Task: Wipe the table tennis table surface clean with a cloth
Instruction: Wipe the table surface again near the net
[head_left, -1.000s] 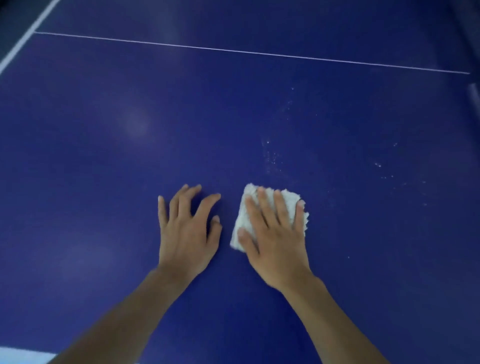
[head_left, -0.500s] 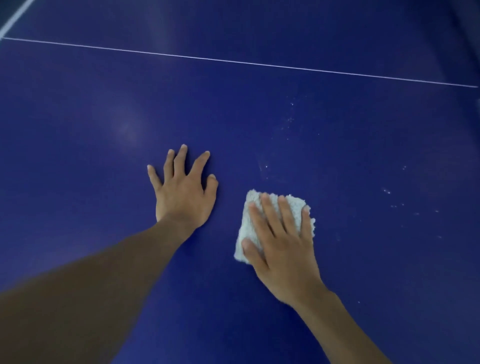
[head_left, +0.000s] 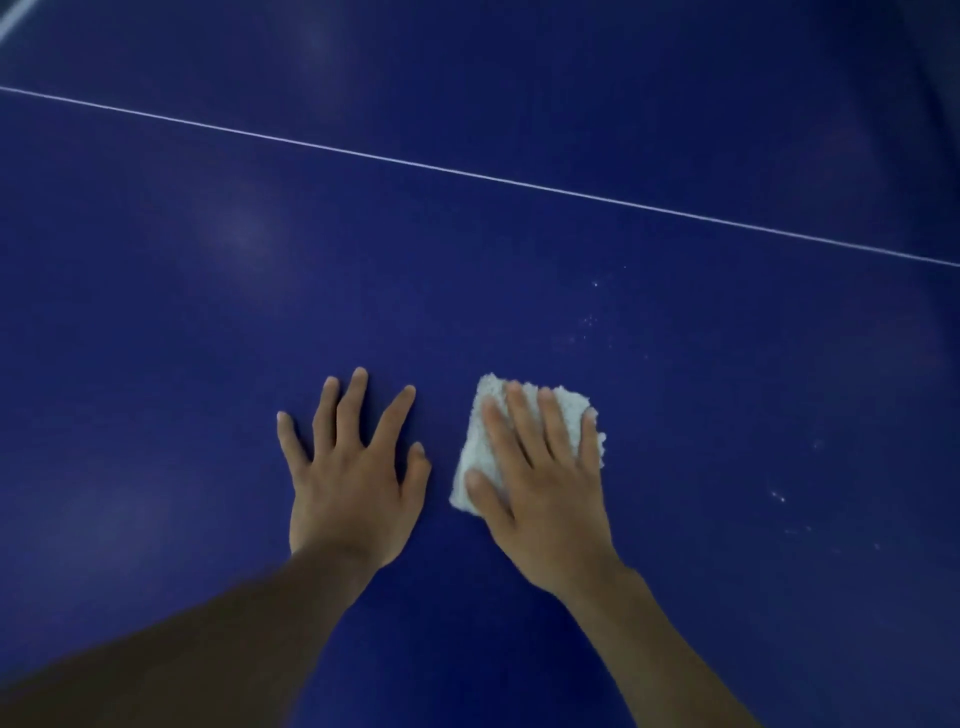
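Small white folded terry cloth (head_left: 475, 457), fluffy and ragged at the edges, lying flat on the dark blue table tennis surface (head_left: 208, 338), just below the middle of the view. Roughly square, thick enough to read as doubled over. Far corners and left edge showing, the rest hidden under the right grip (head_left: 545, 493). Pale and not visibly soiled, though too blurred to say for certain. Pressed down by that right grip: fingers straight and spread across the top, thumb on the near left edge, no pinch, just a flat palm on top. Left grip (head_left: 348, 493) just beside the cloth but apart from it, wide and holding nothing, fingers fanned flat on the blue, probably as a brace.

Wiping under way, by the look of it, with plenty left to do. Faint white specks (head_left: 589, 319) scattered ahead and to the right of the cloth, and a second patch of specks (head_left: 777, 496) well off to the right. Best to push forward and rightward through those, pressing evenly from palm to fingertips to stop any corner lifting or rolling under. Overlap the passes. Sweep grit toward one edge rather than scattering it. Lean on the left grip for reach. Thin white line (head_left: 467, 174) crossing the surface beyond, well apart from both grips.
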